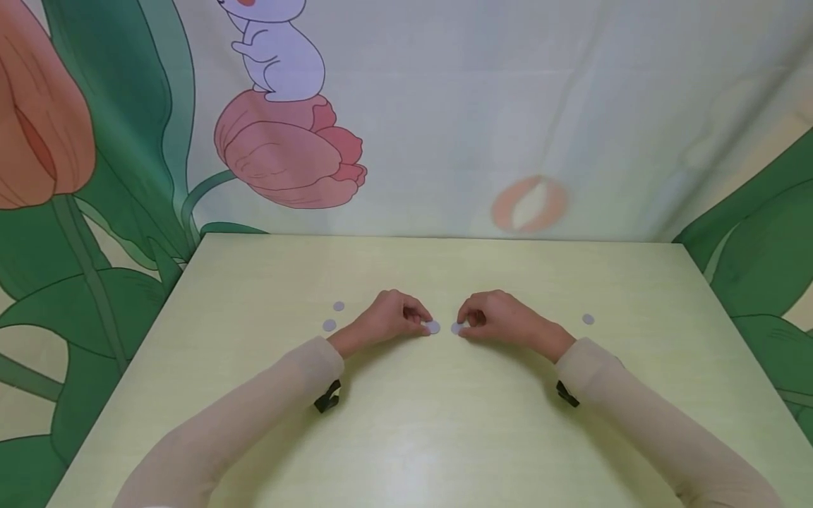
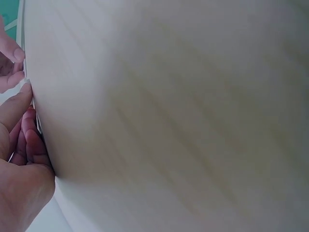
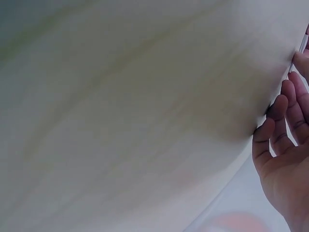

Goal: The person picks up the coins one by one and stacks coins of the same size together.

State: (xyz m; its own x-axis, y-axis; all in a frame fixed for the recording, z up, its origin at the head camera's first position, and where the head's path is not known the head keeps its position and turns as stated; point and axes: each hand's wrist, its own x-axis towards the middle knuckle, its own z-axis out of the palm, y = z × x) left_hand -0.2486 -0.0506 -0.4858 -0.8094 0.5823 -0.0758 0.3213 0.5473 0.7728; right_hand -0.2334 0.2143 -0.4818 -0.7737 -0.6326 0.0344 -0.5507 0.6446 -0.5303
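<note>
In the head view, my left hand pinches a small round pale-grey disc between thumb and index finger, low over the tabletop. Opposite it, my right hand holds a similar disc by its edge, also with thumb and forefinger. A narrow gap separates these two discs. The left wrist view catches part of the left hand against the table surface, its disc barely visible. Fingers of the right hand touch the table in the right wrist view, where no disc can be made out clearly.
Two more pale discs, one farther back and one nearer, lie beside the left wrist. Another disc lies right of the right hand. The light wooden table ends at a printed curtain behind.
</note>
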